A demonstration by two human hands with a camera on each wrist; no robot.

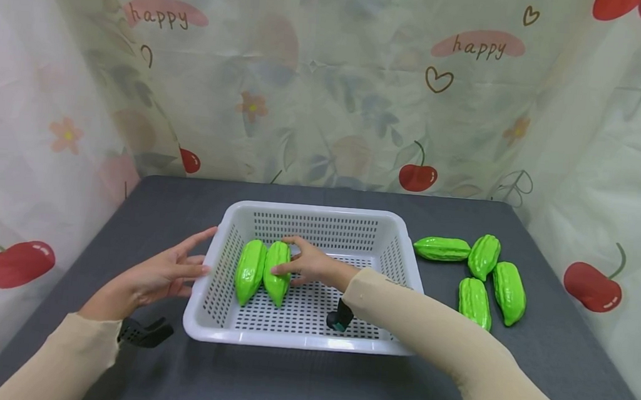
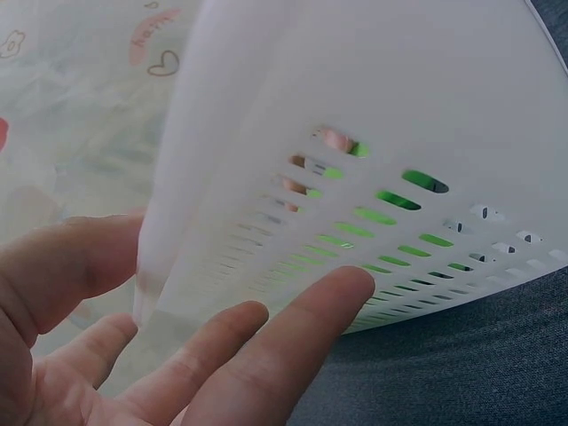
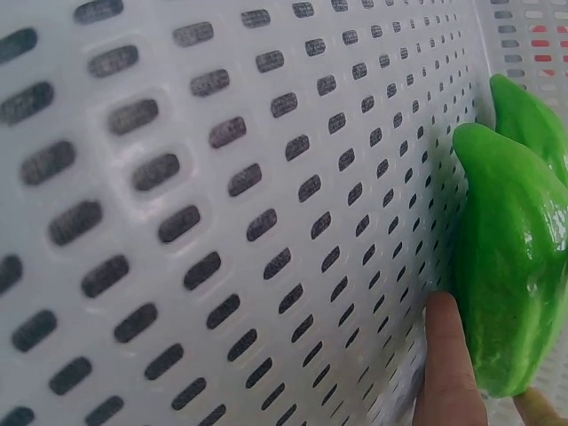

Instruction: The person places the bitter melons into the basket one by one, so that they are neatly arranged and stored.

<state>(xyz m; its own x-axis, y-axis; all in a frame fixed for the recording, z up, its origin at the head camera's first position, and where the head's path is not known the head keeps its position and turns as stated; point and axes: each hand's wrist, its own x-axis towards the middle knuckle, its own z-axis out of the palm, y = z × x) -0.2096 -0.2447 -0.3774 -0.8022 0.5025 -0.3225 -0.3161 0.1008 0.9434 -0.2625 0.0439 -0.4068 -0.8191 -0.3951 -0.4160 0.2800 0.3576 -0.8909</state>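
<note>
Two gourds (image 1: 249, 270) in the basket (image 1: 298, 342)

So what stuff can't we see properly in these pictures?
- Head view: part of the basket at its front right corner, hidden by the right sleeve.
- Left wrist view: most of the green vegetables, hidden by the basket's wall; bits show through slots.
- Right wrist view: most of the right hand, cut off by the bottom edge.
- Head view: dark marks on the right sleeve, too small to read.

Head view bright; left wrist view dimmer; glints on green vegetables (image 3: 510, 266).
</note>
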